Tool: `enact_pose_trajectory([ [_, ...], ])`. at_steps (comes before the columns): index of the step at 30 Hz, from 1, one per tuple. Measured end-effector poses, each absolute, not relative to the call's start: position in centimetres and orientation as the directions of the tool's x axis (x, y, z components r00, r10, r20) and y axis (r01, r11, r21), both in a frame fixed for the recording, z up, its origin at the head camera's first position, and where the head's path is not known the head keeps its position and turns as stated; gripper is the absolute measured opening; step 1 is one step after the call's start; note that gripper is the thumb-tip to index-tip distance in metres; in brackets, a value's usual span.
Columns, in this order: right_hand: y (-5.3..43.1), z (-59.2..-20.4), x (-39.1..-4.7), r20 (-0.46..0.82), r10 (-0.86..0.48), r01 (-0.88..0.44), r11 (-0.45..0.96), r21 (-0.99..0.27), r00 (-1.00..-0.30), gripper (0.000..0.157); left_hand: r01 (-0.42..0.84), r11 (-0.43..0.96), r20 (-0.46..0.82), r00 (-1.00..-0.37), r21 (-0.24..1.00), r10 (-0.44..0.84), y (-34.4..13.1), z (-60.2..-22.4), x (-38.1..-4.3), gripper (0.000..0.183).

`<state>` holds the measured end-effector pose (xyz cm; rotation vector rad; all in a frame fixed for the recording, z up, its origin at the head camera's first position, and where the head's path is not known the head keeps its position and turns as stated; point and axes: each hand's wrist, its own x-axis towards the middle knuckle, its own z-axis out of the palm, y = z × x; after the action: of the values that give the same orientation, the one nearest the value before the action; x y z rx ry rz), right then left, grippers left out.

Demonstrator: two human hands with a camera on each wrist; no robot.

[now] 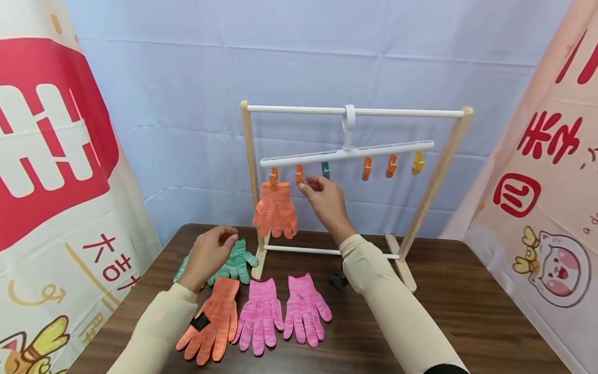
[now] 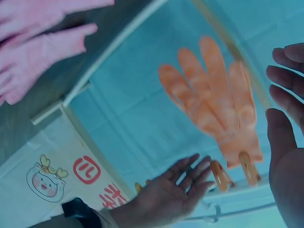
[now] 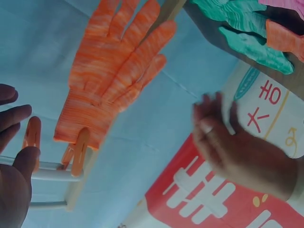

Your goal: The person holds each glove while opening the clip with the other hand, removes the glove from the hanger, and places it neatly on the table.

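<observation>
An orange glove hangs cuff up from the leftmost orange clothespin on the white hanger bar. Just right of it, my right hand is at the second orange clothespin; its thumb is close to the pin's lower end, and I cannot tell if they touch. In the right wrist view, the fingers of that hand stand apart from this pin. My left hand hovers over the green gloves, fingers loosely bent, holding nothing.
An orange glove with a black patch and two pink gloves lie along the table. Wooden posts carry the hanger's rail. Green, orange and yellow clothespins hang further right. A small dark object lies near the right sleeve.
</observation>
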<state>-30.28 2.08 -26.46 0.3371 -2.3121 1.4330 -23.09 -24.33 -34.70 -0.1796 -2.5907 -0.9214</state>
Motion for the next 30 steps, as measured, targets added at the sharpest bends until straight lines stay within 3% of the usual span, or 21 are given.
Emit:
enact_pose_trajectory([
  [18,3.0,-27.3,-29.9,0.447,-0.025,-0.405,0.472,-0.783,-0.894,0.039,0.325,0.696,0.510,-0.857,0.640,-0.069,-18.1,-30.4,-26.5,0.032],
  [30,3.6,-27.5,-29.9,0.442,-0.018,-0.395,0.481,-0.783,-0.897,0.038,0.277,0.705,0.500,-0.857,0.653,-0.126,-16.3,-29.6,-28.0,0.040],
])
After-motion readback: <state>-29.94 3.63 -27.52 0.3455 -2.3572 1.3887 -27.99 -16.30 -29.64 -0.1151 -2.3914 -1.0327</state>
